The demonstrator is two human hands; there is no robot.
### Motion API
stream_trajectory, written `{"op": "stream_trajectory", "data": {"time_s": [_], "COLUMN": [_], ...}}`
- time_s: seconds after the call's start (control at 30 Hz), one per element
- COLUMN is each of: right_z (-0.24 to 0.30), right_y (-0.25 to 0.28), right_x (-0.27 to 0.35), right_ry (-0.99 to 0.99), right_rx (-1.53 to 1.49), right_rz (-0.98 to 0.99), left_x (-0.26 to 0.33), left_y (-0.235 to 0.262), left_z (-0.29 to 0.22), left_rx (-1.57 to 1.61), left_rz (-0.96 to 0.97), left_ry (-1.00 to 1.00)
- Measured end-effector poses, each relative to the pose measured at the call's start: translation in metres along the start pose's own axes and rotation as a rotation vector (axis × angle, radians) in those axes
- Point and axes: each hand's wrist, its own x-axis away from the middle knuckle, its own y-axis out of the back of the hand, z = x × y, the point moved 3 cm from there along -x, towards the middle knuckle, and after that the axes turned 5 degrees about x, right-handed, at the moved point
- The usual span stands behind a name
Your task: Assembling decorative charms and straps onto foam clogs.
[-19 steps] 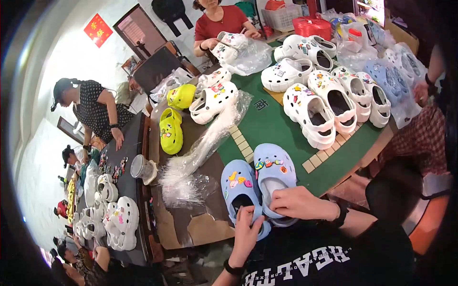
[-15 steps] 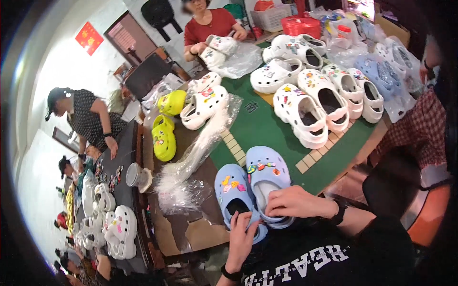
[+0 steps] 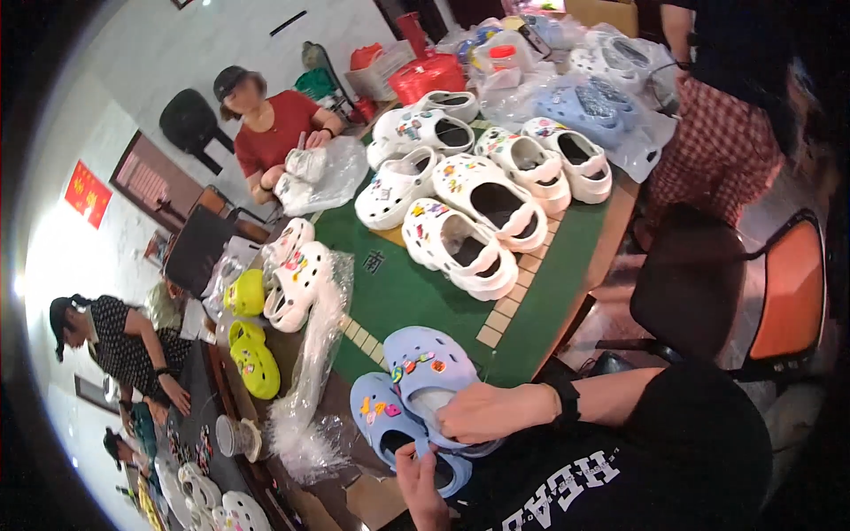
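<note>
Head view: pinching left clog (image 3: 387, 421) near its heel in left hand (image 3: 421, 487), resting right hand (image 3: 500, 412) on right clog (image 3: 427, 379), cannot tell its grip; might skew both by uneven tugging.

You can pass over the green tabletop (image 3: 397, 285) between the light-blue clogs (image 3: 375, 396) before you and the white clogs (image 3: 462, 180) ahead. Left's blocked: plastic-sleeved white strands (image 3: 308, 389), yellow-green clogs (image 3: 257, 365) beyond. Near side's tight: your right hand (image 3: 498, 412) covers the right clog's opening, left hand (image 3: 421, 482) crowds the heel strap (image 3: 464, 473).
</note>
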Motion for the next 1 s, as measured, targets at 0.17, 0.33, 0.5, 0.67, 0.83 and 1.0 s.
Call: {"op": "stream_trajectory", "data": {"time_s": [0.17,0.33,0.5,0.67,0.83,1.0], "right_z": [-0.003,-0.003,-0.002,-0.004,-0.006,-0.006], "right_y": [-0.014,-0.016,-0.016,-0.025,-0.025,-0.018], "right_x": [-0.005,0.000,0.000,-0.003,-0.006,-0.005], "right_ry": [-0.095,-0.019,-0.100,-0.091,-0.098,0.019], "right_rx": [0.020,-0.013,0.027,0.084,0.065,-0.023], "right_rz": [-0.022,-0.273,-0.236,-0.187,-0.125,-0.134], "left_x": [0.012,0.018,0.018,0.011,0.008,0.008], "left_y": [-0.010,-0.034,-0.031,-0.009,-0.031,-0.019], "left_z": [-0.025,-0.048,-0.038,-0.020,-0.029,-0.020], "left_rx": [-0.772,-0.744,-0.606,-0.779,-0.611,-0.478], "left_rz": [0.108,0.152,0.020,0.145,-0.005,-0.129], "left_ry": [-0.443,-0.352,-0.230,-0.389,-0.177,0.106]}}
